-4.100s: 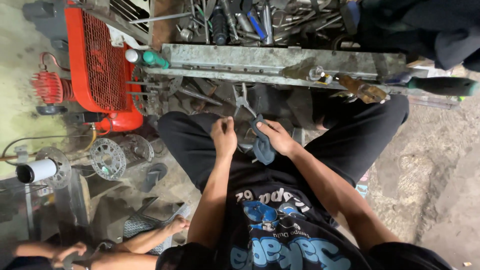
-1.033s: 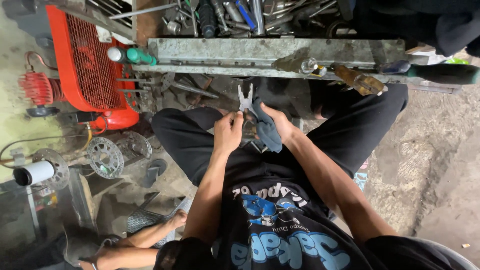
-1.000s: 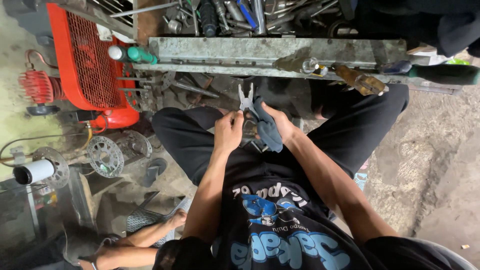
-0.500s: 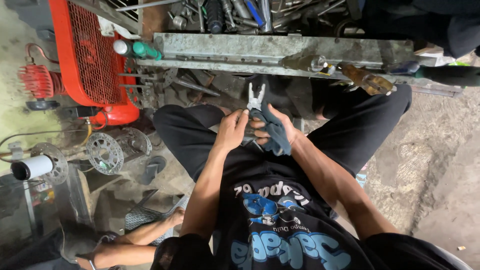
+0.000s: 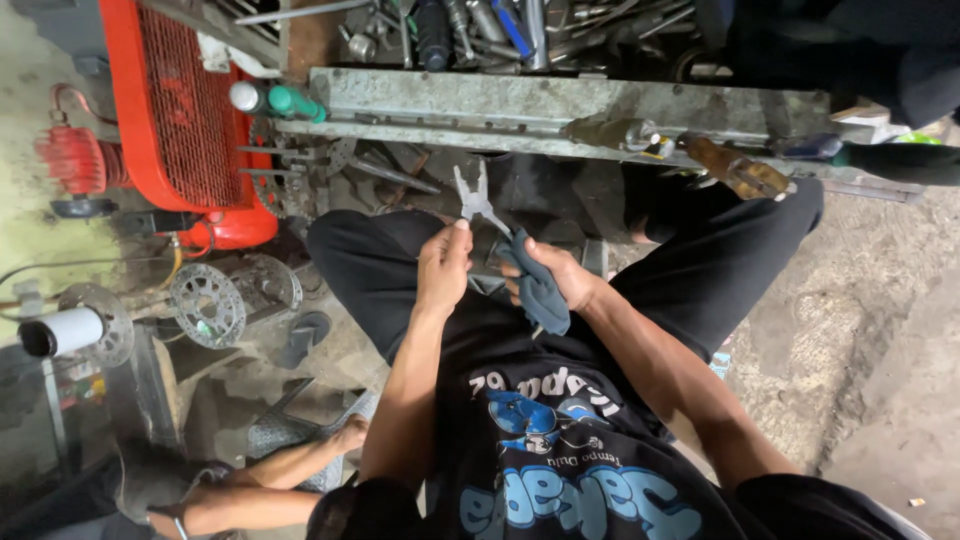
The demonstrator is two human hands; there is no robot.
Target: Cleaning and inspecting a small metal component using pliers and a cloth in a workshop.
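While left hand (image 5: pixel 443 268) grips pliers (image 5: pixel 474 199) — right hand (image 5: pixel 556 281) clutches cloth (image 5: pixel 541 292)

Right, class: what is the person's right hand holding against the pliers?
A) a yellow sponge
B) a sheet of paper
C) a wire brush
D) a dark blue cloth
D: the right hand grips a dark blue cloth beside the open-jawed pliers, which the left hand steadies.

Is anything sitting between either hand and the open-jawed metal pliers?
The left hand grips the grey metal pliers directly, nothing between. The right hand meets them through a dark blue cloth that wraps the handle end.
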